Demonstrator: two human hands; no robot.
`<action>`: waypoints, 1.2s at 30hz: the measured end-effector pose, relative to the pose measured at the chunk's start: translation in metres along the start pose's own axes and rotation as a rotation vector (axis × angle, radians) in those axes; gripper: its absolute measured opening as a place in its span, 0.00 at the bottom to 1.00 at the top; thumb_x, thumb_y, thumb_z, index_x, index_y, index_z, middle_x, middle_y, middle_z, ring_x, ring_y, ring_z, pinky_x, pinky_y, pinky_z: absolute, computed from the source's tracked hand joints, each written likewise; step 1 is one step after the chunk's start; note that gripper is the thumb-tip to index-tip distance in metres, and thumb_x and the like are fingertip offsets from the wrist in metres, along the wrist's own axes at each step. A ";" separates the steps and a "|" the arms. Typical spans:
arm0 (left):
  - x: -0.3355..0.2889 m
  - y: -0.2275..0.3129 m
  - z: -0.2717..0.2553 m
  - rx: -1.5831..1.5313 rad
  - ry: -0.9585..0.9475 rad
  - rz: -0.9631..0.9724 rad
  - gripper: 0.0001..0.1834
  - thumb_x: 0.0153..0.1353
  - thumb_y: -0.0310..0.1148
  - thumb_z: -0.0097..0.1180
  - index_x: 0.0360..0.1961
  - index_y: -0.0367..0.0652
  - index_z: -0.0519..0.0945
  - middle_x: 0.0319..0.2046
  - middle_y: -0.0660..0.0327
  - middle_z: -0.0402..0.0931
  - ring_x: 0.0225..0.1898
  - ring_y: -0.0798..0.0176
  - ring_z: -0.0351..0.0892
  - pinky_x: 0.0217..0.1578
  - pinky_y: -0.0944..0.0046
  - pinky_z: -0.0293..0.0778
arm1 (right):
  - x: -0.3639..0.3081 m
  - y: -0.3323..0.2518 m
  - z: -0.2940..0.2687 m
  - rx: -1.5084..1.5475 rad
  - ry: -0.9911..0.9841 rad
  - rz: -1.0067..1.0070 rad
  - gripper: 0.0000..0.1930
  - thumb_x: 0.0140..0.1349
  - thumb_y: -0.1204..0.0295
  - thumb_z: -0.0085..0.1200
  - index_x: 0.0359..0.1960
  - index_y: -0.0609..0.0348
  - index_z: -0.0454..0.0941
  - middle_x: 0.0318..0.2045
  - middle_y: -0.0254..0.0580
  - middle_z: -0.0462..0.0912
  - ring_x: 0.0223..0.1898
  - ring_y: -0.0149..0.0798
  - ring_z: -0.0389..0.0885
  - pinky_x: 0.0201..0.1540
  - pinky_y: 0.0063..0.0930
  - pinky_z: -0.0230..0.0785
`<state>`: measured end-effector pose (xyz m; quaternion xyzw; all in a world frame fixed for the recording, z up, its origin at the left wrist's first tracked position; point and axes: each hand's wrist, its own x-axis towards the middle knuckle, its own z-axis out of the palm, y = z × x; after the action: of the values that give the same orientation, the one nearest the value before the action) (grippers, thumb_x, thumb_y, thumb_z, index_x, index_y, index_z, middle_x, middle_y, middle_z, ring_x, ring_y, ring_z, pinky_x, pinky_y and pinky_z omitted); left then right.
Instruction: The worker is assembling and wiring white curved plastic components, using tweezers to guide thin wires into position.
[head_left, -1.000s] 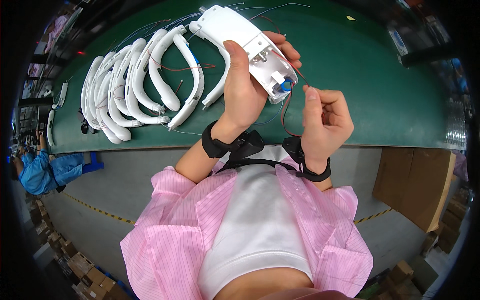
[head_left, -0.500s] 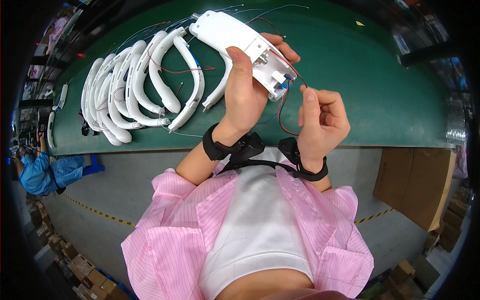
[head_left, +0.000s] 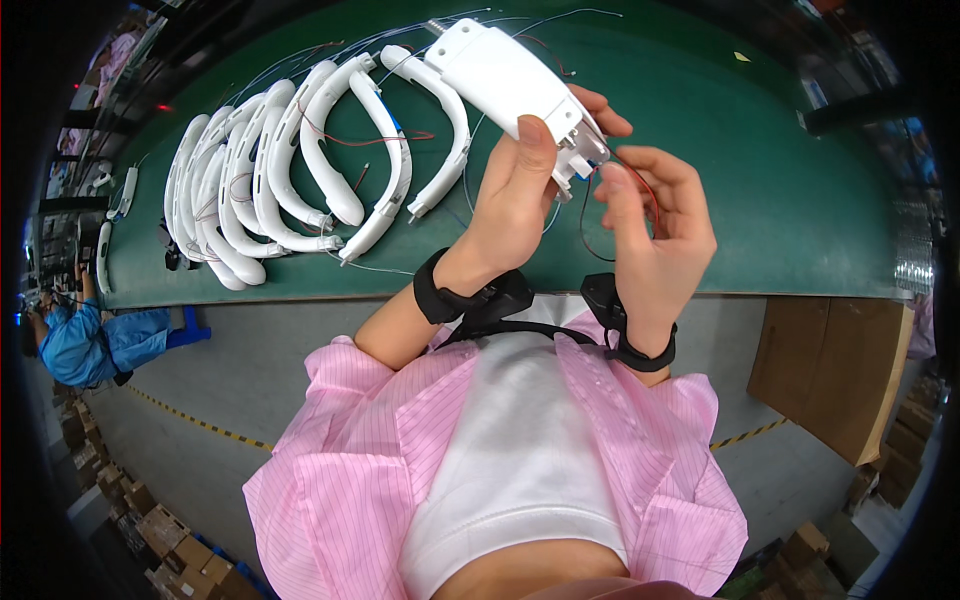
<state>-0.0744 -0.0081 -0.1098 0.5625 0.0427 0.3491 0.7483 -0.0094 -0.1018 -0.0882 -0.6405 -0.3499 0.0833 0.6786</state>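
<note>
My left hand (head_left: 508, 208) is wrapped round a white plastic housing (head_left: 500, 75), held tilted above the table with its open end toward my right hand. Inside that end are a small white connector and a bit of blue. The fingers of my right hand (head_left: 665, 225) are closed in a pinch on thin red and black wires (head_left: 650, 190) right beside the opening; the fingertips partly hide the wire ends. One dark wire loops down below the housing. Just left of it, a curved white plastic piece (head_left: 455, 120) lies on the green table.
Several more curved white pieces (head_left: 272, 170) lie in an overlapping row on the green table (head_left: 760, 200), with thin wires across them. A large cardboard box (head_left: 825, 370) stands at the right below the table edge. A person in blue (head_left: 75, 345) is at far left.
The housing and my left hand have shifted right, and the housing has turned a little. My right hand has moved in toward the open end, bringing the wires with it.
</note>
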 end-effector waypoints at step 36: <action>-0.007 0.041 -0.001 0.014 -0.205 -0.301 0.25 0.65 0.47 0.34 0.50 0.34 0.66 0.22 0.57 0.72 0.20 0.67 0.72 0.21 0.70 0.68 | 0.092 -0.003 -0.024 0.202 -0.394 0.252 0.16 0.54 0.58 0.57 0.27 0.61 0.79 0.16 0.26 0.69 0.17 0.20 0.62 0.19 0.14 0.50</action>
<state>-0.0993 -0.0058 -0.0768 0.5876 0.0524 0.1735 0.7886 0.0716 -0.0702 -0.0503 -0.5792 -0.3827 0.3250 0.6422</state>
